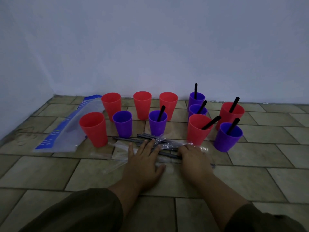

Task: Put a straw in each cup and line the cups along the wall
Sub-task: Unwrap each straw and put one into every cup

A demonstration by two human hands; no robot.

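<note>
11 cups (142,106) stood on the tiled floor (50,173) before the wall (150,47); 6 each held a straw (195,91), 5 of those at right. Before the cups, loose straws (147,137) lay in a wrapper (120,148); a plastic bag (66,128) lay at left.

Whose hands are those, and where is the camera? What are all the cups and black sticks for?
No machine here, just a person. The camera sits on their head and looks down, so you see their own two arms reaching out. It is the only picture. On the tiled floor by the wall stand eleven cups, six red and five purple. Six already hold a black straw, like this purple cup; five do not, like this red cup. In front lie loose black straws in a crinkly clear wrapper. The left hand lies flat on them, fingers straight. The right hand rests there too, fingers bent; whether it pinches a straw I cannot tell. A blue and clear plastic bag lies at the left.
</note>
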